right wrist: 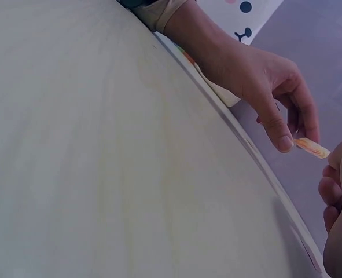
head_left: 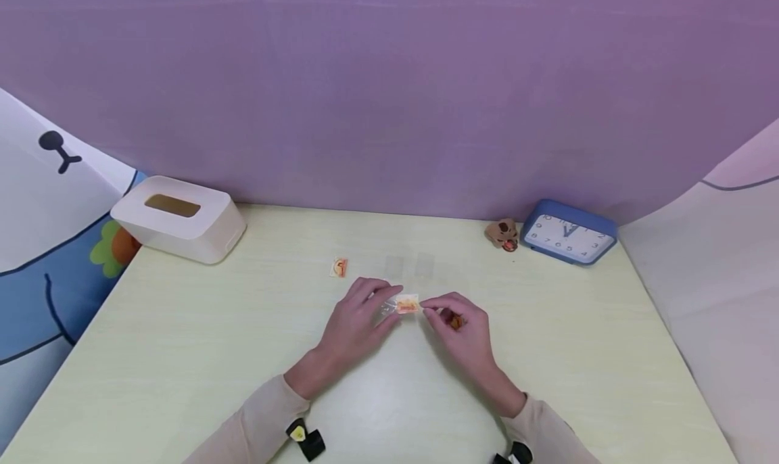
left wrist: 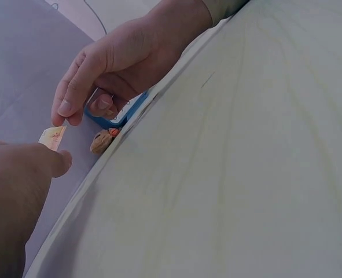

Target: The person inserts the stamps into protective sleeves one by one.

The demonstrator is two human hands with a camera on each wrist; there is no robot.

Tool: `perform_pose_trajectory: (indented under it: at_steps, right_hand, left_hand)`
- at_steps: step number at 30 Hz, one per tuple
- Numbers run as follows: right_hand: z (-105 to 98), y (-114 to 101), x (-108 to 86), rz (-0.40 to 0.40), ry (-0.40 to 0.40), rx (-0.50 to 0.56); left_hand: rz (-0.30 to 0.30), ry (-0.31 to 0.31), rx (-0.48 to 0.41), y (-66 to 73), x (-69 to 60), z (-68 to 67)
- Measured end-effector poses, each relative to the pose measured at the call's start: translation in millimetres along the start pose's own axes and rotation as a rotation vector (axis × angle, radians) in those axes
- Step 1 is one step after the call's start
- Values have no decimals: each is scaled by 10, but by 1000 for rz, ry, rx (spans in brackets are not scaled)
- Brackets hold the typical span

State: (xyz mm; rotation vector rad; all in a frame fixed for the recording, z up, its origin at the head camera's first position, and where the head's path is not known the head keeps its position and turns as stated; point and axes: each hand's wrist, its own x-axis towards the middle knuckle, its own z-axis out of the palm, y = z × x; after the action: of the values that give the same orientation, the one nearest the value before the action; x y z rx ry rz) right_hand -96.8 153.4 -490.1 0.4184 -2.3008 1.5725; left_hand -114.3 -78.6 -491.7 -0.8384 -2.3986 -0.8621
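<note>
Left hand (head_left: 359, 320), right hand (head_left: 473, 334) (just apart), pinching

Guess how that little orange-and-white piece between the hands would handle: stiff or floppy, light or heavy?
The orange-and-white piece is probably light, being tiny beside the right hand. It looks thin, so it might bend easily. Being flat, it seems unlikely to roll.
</note>
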Motion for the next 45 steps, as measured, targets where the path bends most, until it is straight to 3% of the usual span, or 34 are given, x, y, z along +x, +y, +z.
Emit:
perform_pose_trajectory:
  at_steps: [9,20,34,45]
  right_hand:
    - [9,2,-11,-11,-44,24]
    - [13,3,-29,2,-99,104]
    - [4,10,-43,39,-144,159]
    - [-9,34,-39,-37,-169,170]
  left_hand:
    - [53,-2,-46,25,-7,9]
    - [100,13,-16,21,-9,11]
    - [113,-2,-21,10,-17,6]
    - [137,26,-39,-2,-23,14]
